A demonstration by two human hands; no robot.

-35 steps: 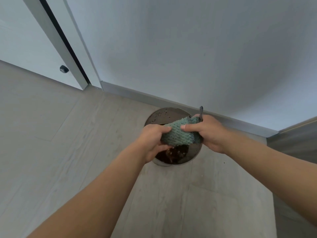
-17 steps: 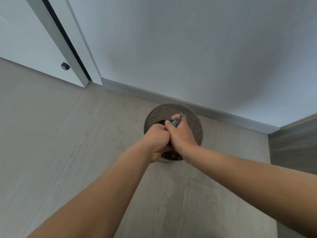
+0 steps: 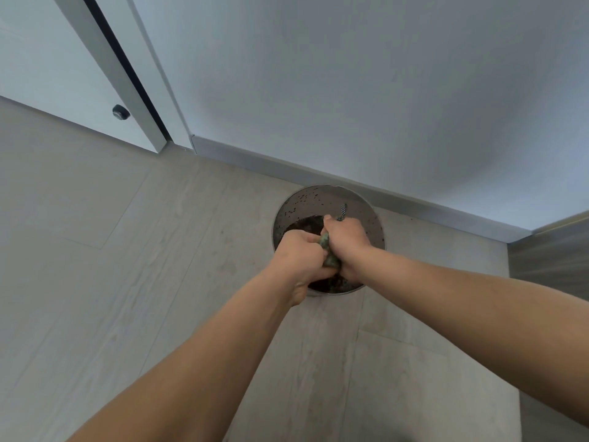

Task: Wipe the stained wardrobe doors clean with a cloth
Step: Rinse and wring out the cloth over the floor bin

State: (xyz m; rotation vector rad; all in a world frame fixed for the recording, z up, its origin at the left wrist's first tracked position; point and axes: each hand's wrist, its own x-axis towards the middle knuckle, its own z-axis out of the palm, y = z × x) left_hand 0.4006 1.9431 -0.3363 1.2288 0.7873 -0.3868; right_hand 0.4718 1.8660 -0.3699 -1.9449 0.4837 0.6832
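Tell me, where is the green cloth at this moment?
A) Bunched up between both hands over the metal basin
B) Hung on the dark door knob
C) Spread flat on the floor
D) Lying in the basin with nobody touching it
A: the left hand and the right hand both grip the bunched green cloth just above the metal basin.

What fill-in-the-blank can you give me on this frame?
The left hand and right hand grip one green ____ between them.
Beneath them, a metal basin stands on the ____.
The liquid in the basin looks ____.
Missing: cloth; floor; dark.
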